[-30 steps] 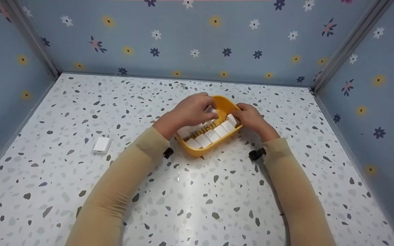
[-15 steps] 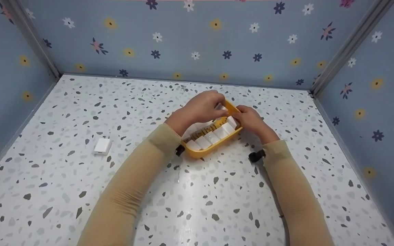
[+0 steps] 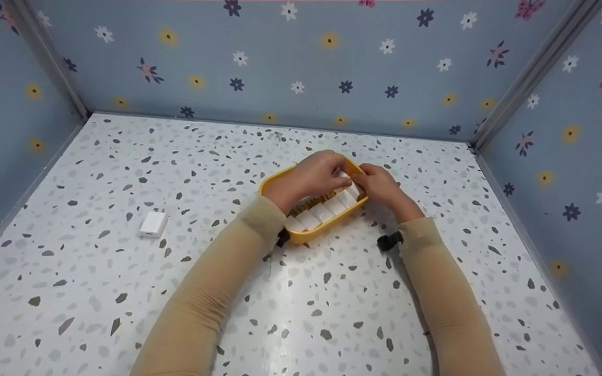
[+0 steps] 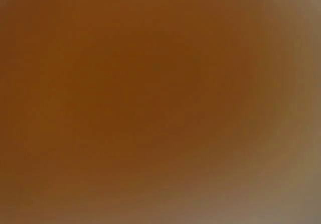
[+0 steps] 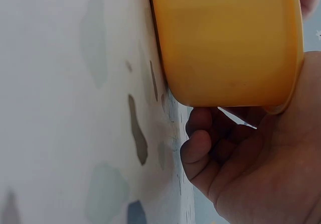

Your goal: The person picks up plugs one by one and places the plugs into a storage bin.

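Note:
A yellow plastic container (image 3: 327,228) sits on the table, holding a front row of white power adapters (image 3: 322,213). My left hand (image 3: 311,177) reaches over its far side. Thumb and fingers pinch a white power adapter (image 3: 341,174) low inside the right end, partly hidden by the hand. At that same end, my right hand (image 3: 382,185) grips the container's rim and wall. In the right wrist view, the thumb side lies along the rim while the fingers curl against the outer wall. The left wrist view is only an orange-brown blur.
One more white power adapter (image 3: 153,224) lies on the speckled table (image 3: 353,313), left of the left forearm. A flowered blue panel (image 3: 301,62) stands behind the table, with similar panels at both sides. Black camera mounts (image 3: 389,241) sit under the wrists.
My left hand has moved right and then lower, taking the pinched adapter to the container's right end. My right hand keeps its grip. The adapter on the table stays put.

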A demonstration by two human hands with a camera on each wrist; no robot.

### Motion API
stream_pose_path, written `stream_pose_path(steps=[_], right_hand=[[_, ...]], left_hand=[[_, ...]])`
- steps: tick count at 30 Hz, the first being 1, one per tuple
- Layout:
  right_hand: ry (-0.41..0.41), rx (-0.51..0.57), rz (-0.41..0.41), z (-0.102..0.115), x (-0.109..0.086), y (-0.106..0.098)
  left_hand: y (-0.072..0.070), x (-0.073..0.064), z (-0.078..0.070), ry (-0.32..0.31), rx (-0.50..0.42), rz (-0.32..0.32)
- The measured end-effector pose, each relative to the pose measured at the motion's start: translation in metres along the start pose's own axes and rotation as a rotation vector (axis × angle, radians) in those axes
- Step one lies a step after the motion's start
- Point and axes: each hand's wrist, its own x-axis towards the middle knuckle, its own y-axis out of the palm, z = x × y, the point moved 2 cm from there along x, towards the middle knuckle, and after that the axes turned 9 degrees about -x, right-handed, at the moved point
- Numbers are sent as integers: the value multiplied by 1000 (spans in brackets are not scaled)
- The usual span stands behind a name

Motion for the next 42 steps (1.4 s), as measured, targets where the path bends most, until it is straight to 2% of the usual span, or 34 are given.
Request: stream_pose_path(steps=[7, 13, 16, 19, 23, 30, 37, 42], right_hand=[[-19, -29, -17, 1, -3, -2], [0, -33, 0, 1, -3, -1], [25, -24, 8, 2, -3, -1], [42, -16, 11, 2, -2, -1], [37, -24, 14, 2, -1, -1], [30, -16, 4, 3, -1, 0], [-20, -43, -2, 0, -1, 0], [-10, -29, -2, 0, -2, 0]], left_hand=[[6, 2, 12, -29, -121, -70], [9, 1, 19, -194, -205, -105], [10, 1, 20, -224, -234, -123], [10, -1, 21, -252, -301, -156], [11, -5, 23, -295, -372, -196], [12, -4, 25, -303, -287, -221], [12, -3, 24, -293, -226, -222], [12, -1, 25, -309, -184, -251]])
